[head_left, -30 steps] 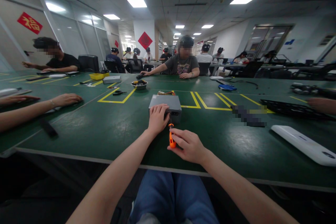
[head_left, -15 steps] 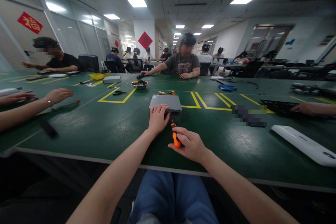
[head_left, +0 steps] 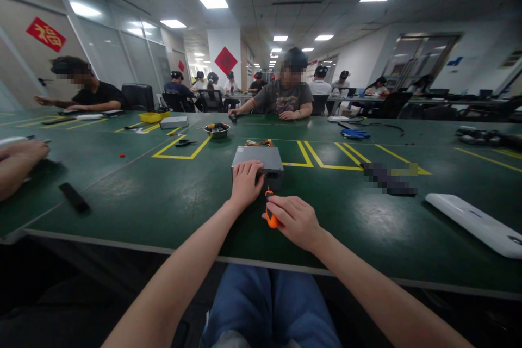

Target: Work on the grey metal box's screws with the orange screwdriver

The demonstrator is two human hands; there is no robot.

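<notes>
A grey metal computer power supply (head_left: 265, 156) sits on the green table in front of me, a bundle of cables at its far side. My left hand (head_left: 246, 182) grips its near left part, fingers over the top and thumb by the near face. My right hand (head_left: 294, 220) is closed round the orange and black handle of a screwdriver (head_left: 271, 217). The thin shaft points up and away at the near face of the power supply. Whether the tip sits in a screw, I cannot tell.
Beyond the power supply stand a metal bowl (head_left: 217, 130) with tools and a yellow tray (head_left: 154, 117). Black pliers (head_left: 185, 143) lie inside yellow tape. On the right are a white casing (head_left: 475, 225) and blue gloves (head_left: 354, 134). A co-worker's hands (head_left: 20, 163) are at far left.
My right fingers have shifted round the screwdriver handle, turning it slightly. The left co-worker's arm has drawn back. The person opposite moved a dark tool away from the bowl. The right-hand neighbour's hand and black panel left view.
</notes>
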